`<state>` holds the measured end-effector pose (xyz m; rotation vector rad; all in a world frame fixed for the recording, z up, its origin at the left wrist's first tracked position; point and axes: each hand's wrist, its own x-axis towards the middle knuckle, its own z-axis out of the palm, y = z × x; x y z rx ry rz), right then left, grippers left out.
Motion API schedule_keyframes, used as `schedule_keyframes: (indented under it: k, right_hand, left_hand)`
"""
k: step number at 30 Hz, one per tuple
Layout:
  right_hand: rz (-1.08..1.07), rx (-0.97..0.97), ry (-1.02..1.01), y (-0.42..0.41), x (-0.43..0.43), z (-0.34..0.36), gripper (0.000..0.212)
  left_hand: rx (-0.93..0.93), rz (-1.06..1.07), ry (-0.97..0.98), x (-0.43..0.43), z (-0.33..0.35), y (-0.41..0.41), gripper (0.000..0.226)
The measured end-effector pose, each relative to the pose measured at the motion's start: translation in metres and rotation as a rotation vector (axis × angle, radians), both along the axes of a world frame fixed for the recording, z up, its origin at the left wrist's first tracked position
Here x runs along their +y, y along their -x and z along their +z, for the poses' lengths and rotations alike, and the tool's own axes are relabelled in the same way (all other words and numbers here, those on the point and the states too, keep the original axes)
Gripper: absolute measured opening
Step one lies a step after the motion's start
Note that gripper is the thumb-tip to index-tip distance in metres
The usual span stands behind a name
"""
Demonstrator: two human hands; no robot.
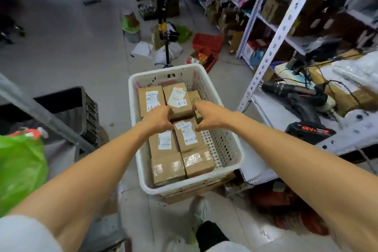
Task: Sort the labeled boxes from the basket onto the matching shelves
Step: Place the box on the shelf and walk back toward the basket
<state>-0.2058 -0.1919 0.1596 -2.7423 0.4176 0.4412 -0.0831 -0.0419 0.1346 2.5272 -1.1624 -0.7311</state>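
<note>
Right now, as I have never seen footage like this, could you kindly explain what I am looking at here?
There is no machine here: a person wears a camera on the head, looking forward and down, so you see their own two bare arms. In front stands a white basket packed with taped cardboard boxes carrying printed labels. The left hand and right hand grip either side of the box marked A-1, seemingly to lift it. To the right stand metal shelves, a power drill on one.

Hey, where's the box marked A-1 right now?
In the head view, the A-1 box sits mid far row in the white basket, with the left hand and right hand at its near corners.
</note>
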Motion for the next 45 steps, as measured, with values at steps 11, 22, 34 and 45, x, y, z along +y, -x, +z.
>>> schedule_keyframes:
  k: [11, 22, 34, 45]
  right_hand:
    - [0.111, 0.205, -0.100, -0.055, -0.033, -0.096, 0.081]
    - [0.281, 0.478, 0.039, -0.022, -0.012, -0.247, 0.108]
    - [0.433, 0.469, 0.275, -0.007, 0.004, -0.302, 0.114]
    - [-0.109, 0.455, -0.275, -0.065, -0.082, -0.123, 0.093]
  left_hand:
    - [0.199, 0.207, -0.139, -0.009, -0.098, -0.012, 0.051]
    - [0.335, 0.232, -0.202, -0.020, -0.212, 0.000, 0.044]
    - [0.326, 0.225, -0.138, -0.016, -0.235, -0.009, 0.040]
    - [0.168, 0.161, -0.025, -0.048, -0.115, -0.051, 0.049]
